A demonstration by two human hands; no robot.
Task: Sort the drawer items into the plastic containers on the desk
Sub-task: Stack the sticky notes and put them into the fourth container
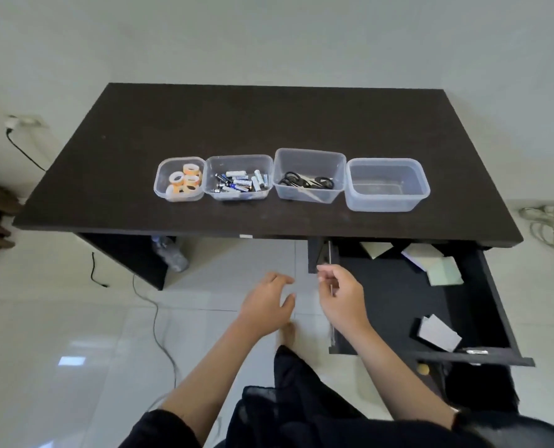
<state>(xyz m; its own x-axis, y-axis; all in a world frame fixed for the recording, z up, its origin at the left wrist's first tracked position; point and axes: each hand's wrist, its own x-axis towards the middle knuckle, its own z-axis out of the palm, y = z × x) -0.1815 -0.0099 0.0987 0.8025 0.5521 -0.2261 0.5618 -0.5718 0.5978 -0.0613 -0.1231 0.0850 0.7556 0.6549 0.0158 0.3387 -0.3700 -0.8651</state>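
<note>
Both forearms come in from 6 o'clock, black sleeves at the bottom edge. Left hand (267, 303) hovers over the floor tiles, fingers loosely spread, grasping nothing. Right hand (342, 297) is just beside it at its 3 o'clock, over the left edge of the open drawer (482, 318); fingers curled, thumb and forefinger look pinched together, but can't tell if anything is between them.

Drawer is pulled out at 4 o'clock of the frame. Inside: a white pad (437, 333) near the front right, a pale green pad (444, 270) and more paper pads (422, 253) toward the back, partly under the desk edge.

Desk (269, 124) is dark, beyond the hands at 12 o'clock. Four clear plastic containers sit in a row on it, near its front edge, close together. Left to right: tape rolls (185, 181) in the first container (179, 182), batteries (240, 184) in the second (239, 177), black-handled scissors (304, 182) in the third (309, 174), the fourth container (387, 184) holds nothing visible.

A cable (159, 318) runs across the floor at 9 o'clock.
</note>
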